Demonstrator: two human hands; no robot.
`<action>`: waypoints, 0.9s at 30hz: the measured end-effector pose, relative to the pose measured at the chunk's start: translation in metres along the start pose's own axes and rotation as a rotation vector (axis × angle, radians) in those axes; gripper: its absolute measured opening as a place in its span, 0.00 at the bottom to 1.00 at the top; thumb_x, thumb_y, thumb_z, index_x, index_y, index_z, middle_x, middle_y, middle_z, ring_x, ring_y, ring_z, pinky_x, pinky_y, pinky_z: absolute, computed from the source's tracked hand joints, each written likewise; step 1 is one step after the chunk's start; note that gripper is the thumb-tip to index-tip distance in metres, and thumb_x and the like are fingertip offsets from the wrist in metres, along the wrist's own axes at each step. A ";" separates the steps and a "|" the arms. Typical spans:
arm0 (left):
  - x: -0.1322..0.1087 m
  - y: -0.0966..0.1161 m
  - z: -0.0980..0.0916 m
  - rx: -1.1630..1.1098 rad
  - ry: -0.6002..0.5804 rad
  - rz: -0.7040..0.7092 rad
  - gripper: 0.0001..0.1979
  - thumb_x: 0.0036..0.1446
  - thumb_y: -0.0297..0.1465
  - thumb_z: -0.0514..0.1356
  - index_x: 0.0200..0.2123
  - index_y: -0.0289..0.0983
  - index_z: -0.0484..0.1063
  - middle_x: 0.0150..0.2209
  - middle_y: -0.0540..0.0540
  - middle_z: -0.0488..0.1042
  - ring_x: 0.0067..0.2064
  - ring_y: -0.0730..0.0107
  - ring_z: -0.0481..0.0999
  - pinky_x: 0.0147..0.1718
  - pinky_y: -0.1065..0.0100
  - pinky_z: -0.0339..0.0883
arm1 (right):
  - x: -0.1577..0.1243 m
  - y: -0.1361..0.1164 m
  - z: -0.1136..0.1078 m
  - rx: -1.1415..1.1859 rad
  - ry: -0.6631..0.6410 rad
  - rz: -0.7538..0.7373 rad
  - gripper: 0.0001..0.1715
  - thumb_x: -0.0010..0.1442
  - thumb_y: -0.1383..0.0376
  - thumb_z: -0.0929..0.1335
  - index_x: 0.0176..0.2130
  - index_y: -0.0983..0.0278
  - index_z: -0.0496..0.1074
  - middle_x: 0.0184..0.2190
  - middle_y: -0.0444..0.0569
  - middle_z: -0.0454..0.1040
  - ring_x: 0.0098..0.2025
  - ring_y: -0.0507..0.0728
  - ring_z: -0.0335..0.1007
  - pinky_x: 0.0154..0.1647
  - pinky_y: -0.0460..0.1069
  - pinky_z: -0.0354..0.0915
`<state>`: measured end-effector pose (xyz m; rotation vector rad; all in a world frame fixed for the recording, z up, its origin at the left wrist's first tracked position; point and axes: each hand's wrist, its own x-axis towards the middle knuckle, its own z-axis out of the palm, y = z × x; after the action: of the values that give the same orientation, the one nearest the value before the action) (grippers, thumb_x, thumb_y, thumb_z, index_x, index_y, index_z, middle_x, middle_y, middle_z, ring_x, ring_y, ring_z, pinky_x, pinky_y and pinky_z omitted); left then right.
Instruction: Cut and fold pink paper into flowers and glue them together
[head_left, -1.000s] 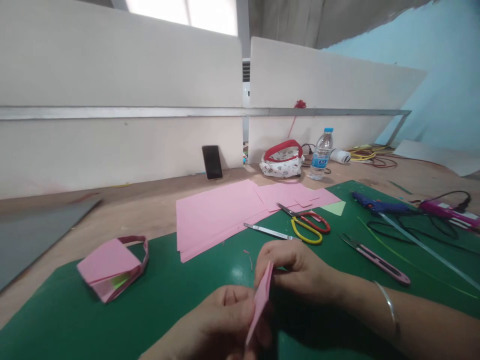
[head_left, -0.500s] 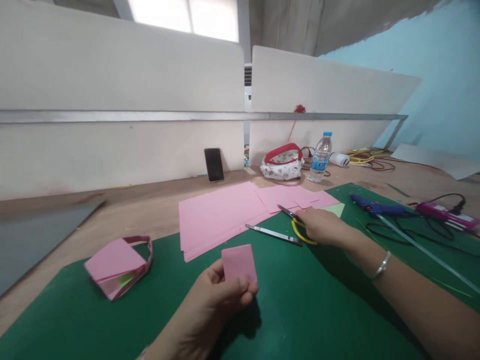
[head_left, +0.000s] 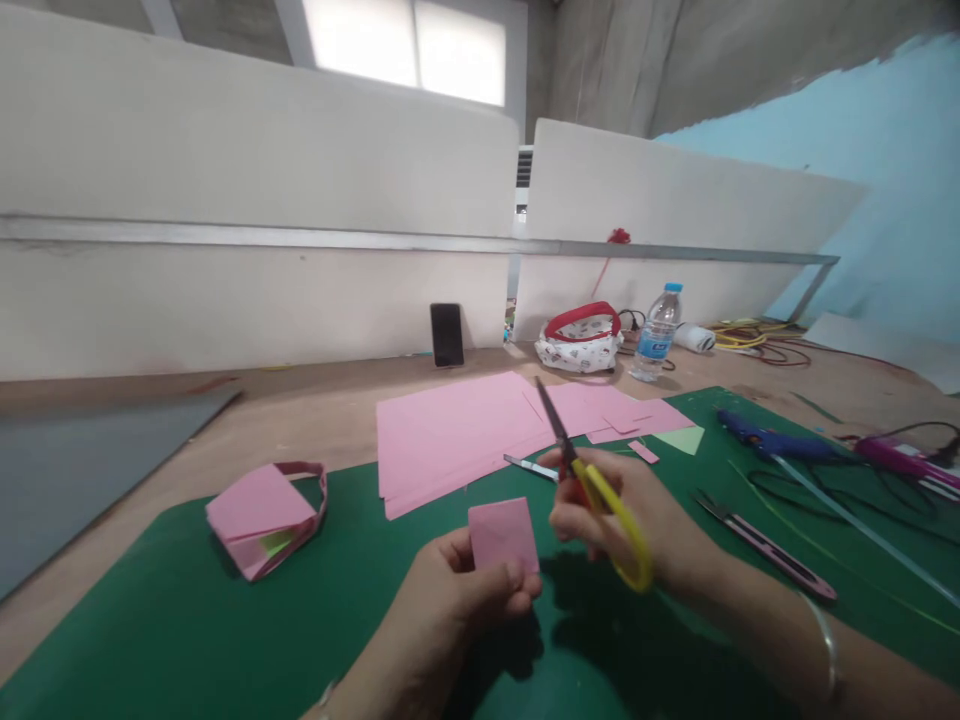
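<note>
in the head view, the left hand (head_left: 472,600) is pinching a small pink paper (head_left: 504,530) between thumb and fingers, above the near middle of the green mat (head_left: 337,640). the right hand (head_left: 637,500) is closed around the scissors (head_left: 572,458), which point to the far side and are apart from this paper. a folded pink piece (head_left: 262,510) lies at left, large pink sheets (head_left: 450,440) lie farther, and a blue glue gun (head_left: 780,443) lies at right.

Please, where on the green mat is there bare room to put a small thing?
Bare mat lies between the folded piece and the left hand, and on that piece's near side. Crowded: the right, with glue gun and pink tool, and the middle back, under pink sheets.
</note>
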<state>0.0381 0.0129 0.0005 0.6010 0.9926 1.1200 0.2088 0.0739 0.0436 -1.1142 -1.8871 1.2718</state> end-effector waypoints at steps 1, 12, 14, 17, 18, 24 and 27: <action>-0.001 -0.001 0.001 0.032 -0.011 -0.004 0.10 0.42 0.26 0.69 0.32 0.30 0.77 0.23 0.44 0.77 0.23 0.78 0.71 0.24 0.78 0.64 | -0.002 0.000 0.008 0.068 -0.035 -0.001 0.23 0.48 0.66 0.70 0.45 0.65 0.66 0.26 0.41 0.67 0.23 0.49 0.64 0.20 0.43 0.63; -0.001 0.000 -0.002 0.082 0.127 0.084 0.13 0.41 0.34 0.70 0.30 0.32 0.78 0.26 0.43 0.78 0.26 0.71 0.73 0.27 0.72 0.65 | -0.003 0.008 0.017 0.213 -0.134 -0.026 0.25 0.50 0.67 0.69 0.47 0.66 0.62 0.28 0.41 0.64 0.27 0.50 0.62 0.28 0.46 0.62; 0.000 0.004 -0.003 -0.019 0.215 0.120 0.10 0.41 0.31 0.70 0.29 0.34 0.78 0.27 0.45 0.78 0.30 0.70 0.75 0.32 0.72 0.67 | -0.005 0.007 0.015 0.117 -0.136 -0.063 0.26 0.50 0.67 0.70 0.48 0.64 0.62 0.31 0.42 0.64 0.30 0.50 0.61 0.31 0.46 0.61; 0.000 0.008 -0.004 -0.123 0.268 0.127 0.06 0.45 0.29 0.69 0.29 0.35 0.77 0.30 0.46 0.79 0.33 0.71 0.76 0.36 0.73 0.68 | -0.007 0.007 0.015 -0.003 -0.178 0.009 0.28 0.47 0.67 0.72 0.48 0.63 0.62 0.31 0.42 0.62 0.30 0.50 0.59 0.28 0.45 0.59; -0.001 0.008 -0.003 -0.140 0.261 0.117 0.06 0.46 0.29 0.68 0.30 0.35 0.77 0.30 0.46 0.79 0.34 0.72 0.76 0.36 0.73 0.68 | -0.007 0.008 0.016 -0.029 -0.187 0.035 0.29 0.47 0.66 0.72 0.48 0.63 0.62 0.30 0.41 0.62 0.29 0.50 0.58 0.27 0.45 0.58; 0.001 0.006 -0.003 -0.209 0.200 0.099 0.04 0.46 0.28 0.68 0.27 0.35 0.76 0.25 0.50 0.76 0.29 0.76 0.73 0.28 0.78 0.66 | -0.012 0.014 0.026 -0.172 -0.181 0.035 0.29 0.45 0.67 0.72 0.48 0.61 0.65 0.34 0.43 0.64 0.32 0.52 0.59 0.31 0.47 0.59; 0.002 0.006 -0.002 -0.201 0.190 0.116 0.06 0.45 0.27 0.68 0.29 0.35 0.76 0.28 0.49 0.77 0.30 0.75 0.74 0.31 0.76 0.67 | -0.015 0.016 0.029 -0.217 -0.167 0.007 0.27 0.45 0.66 0.73 0.46 0.61 0.66 0.36 0.44 0.64 0.34 0.53 0.59 0.33 0.47 0.58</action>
<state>0.0334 0.0165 0.0040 0.3989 1.0017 1.3811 0.1968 0.0508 0.0179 -1.1533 -2.1900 1.2187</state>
